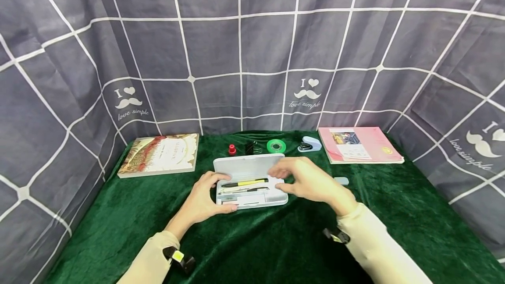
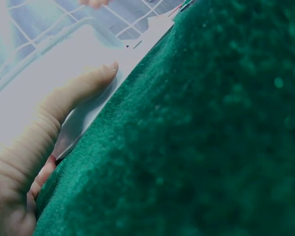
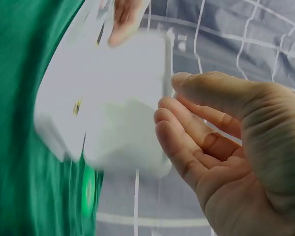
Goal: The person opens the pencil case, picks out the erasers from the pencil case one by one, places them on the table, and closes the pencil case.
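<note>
A white pencil case lies on the green cloth with its lid raised. Inside are a yellow and black pen and other slim pens beside it. My left hand grips the case's left end, thumb along the front edge and fingers toward the back; the thumb also shows in the left wrist view. Over the right end hovers my right hand, its fingers loosely bent. In the right wrist view those fingers are close to the lid's edge and hold nothing.
Behind the case stand a small red object, a black binder clip, a green tape roll and a pale stapler. An illustrated book lies left, a pink book right. A small pale-blue piece lies beyond my right wrist.
</note>
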Tool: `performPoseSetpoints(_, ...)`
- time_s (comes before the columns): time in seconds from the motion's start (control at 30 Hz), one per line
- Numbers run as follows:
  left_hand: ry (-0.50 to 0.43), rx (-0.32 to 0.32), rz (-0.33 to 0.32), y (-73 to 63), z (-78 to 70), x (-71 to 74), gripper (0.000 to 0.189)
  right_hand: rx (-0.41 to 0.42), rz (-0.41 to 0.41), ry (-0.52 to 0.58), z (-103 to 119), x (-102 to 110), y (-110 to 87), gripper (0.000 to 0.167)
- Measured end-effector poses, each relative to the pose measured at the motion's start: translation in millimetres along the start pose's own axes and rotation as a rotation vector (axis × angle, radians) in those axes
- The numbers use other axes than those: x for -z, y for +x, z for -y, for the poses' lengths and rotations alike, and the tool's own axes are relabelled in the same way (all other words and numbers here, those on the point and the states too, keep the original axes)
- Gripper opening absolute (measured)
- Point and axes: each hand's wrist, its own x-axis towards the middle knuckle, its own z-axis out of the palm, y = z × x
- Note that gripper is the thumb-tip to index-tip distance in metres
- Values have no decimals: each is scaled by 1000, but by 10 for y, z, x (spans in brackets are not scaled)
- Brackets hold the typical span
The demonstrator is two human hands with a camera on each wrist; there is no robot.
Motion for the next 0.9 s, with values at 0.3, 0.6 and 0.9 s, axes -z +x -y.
performPoseSetpoints(0.3, -10, 14, 10, 1, -9, 8, 78, -21, 188, 109, 93, -492, 297, 21)
performPoseSetpoints(0.6, -12, 2, 4, -8, -3, 1, 78, 2, 251, 45, 102, -744, 293, 14)
performPoseSetpoints(0.9, -14, -3, -1, -9, 7, 10, 78, 80, 217, -11, 145, -814, 311, 18)
